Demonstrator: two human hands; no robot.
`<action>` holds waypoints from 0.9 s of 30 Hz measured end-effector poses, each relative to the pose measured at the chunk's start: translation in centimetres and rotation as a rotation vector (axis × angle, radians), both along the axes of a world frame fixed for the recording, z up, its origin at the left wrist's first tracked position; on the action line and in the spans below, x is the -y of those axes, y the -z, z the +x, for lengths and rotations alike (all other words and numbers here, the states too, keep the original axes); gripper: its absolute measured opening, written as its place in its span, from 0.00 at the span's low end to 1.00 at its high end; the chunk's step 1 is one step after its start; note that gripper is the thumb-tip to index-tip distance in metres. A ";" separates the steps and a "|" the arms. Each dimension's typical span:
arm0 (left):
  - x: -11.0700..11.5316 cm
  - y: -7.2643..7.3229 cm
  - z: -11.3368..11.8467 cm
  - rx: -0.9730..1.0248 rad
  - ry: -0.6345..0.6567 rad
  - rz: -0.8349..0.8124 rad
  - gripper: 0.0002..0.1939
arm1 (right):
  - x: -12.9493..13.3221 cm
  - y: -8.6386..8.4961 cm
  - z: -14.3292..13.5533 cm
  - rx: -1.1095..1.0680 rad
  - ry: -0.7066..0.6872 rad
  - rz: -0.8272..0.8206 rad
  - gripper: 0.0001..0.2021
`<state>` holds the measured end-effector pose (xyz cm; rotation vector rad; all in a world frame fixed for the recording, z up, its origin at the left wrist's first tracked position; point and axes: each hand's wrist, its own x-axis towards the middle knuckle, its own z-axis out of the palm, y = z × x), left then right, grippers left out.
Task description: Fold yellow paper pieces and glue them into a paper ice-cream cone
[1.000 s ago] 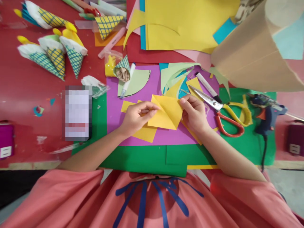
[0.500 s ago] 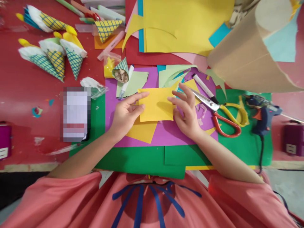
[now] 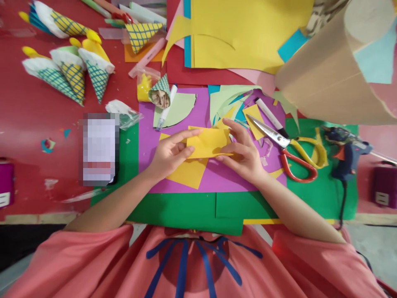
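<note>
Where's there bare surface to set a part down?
Green paper strip between the purple sheet and the shirt; red tabletop between the lattice-patterned cones and the purple case, scraps nearby. Crowded: beyond and beside the right hand, with scissors, marker, offcuts and glue gun.

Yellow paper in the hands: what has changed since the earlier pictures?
The small yellow sheet, askew at first, then squared up, now looks bent, shallower front to back. The right hand, fingers spread beside it a moment ago, has taken its lower right part. The left hand keeps its left edge. Scissors and glue gun stayed put.
</note>
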<state>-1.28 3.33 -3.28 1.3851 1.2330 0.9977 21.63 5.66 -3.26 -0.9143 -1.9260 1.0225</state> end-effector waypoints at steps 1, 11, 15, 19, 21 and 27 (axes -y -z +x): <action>0.0 -0.1 0.0 0.034 0.030 -0.025 0.19 | 0.0 0.0 0.0 -0.031 -0.002 -0.038 0.07; 0.4 -0.2 0.1 0.181 0.151 -0.075 0.21 | 0.0 0.4 -0.5 -0.159 0.106 -0.246 0.07; 0.6 -0.2 0.5 0.101 0.097 -0.025 0.24 | 0.2 0.4 -0.7 -0.174 0.102 -0.282 0.08; 0.8 0.0 0.4 0.106 0.122 -0.062 0.29 | 0.6 0.5 -0.8 -0.215 0.136 -0.373 0.08; 0.9 0.1 0.3 0.107 0.126 -0.088 0.25 | 0.8 0.5 -0.9 -0.241 0.172 -0.431 0.10; 1.0 -0.3 0.4 0.103 0.126 -0.152 0.19 | 0.9 0.3 -1.2 -0.270 0.183 -0.471 0.15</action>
